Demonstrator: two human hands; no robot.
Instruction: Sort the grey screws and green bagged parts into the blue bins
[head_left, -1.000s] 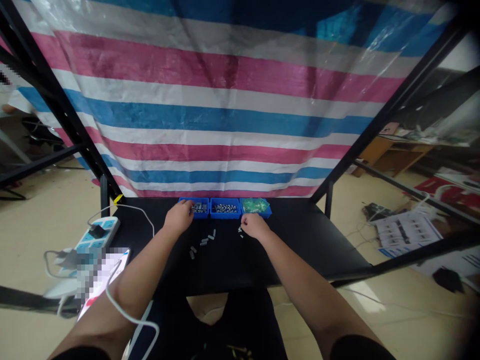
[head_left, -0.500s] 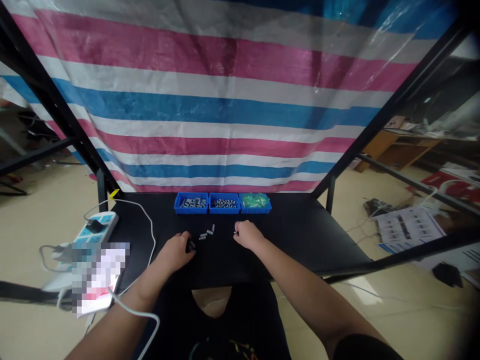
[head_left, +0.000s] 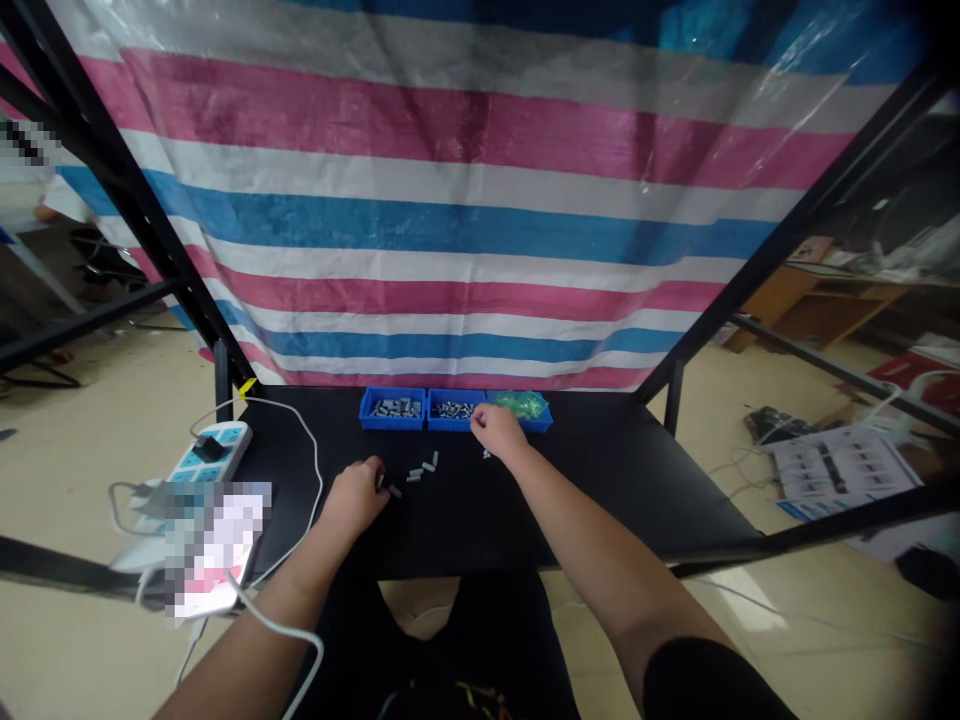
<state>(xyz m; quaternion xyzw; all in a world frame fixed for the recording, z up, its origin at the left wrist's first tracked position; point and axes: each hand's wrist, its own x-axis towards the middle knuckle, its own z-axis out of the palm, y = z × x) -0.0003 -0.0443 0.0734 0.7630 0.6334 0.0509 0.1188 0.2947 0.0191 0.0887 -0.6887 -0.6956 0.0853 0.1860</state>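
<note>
On the black table, my left hand (head_left: pixel 360 494) has its fingers curled beside a few small grey cylinders (head_left: pixel 415 473); what it holds, if anything, is too small to make out. My right hand (head_left: pixel 497 432) is at the front edge of the middle blue bin (head_left: pixel 450 424), which contains small metal parts. Its fingertips are pinched together, and their contents cannot be made out. Just below it lie tiny light pieces (head_left: pixel 487 455). The left blue bin (head_left: pixel 392 423) holds grey cylinders, and the right blue bin (head_left: pixel 541 425) holds green bags.
A white power strip (head_left: pixel 232 445) with plugs and cables lies at the table's left, beside a blurred-out bright device (head_left: pixel 217 560). A white cable (head_left: pixel 319 460) curves over the table. Behind the bins hangs a striped sheet (head_left: pixel 465 230) between black frame posts.
My right hand has moved forward to the middle bin, and tiny pieces now show on the table below it. A grey cylinder is more visible beside my left hand. The view has shifted slightly.
</note>
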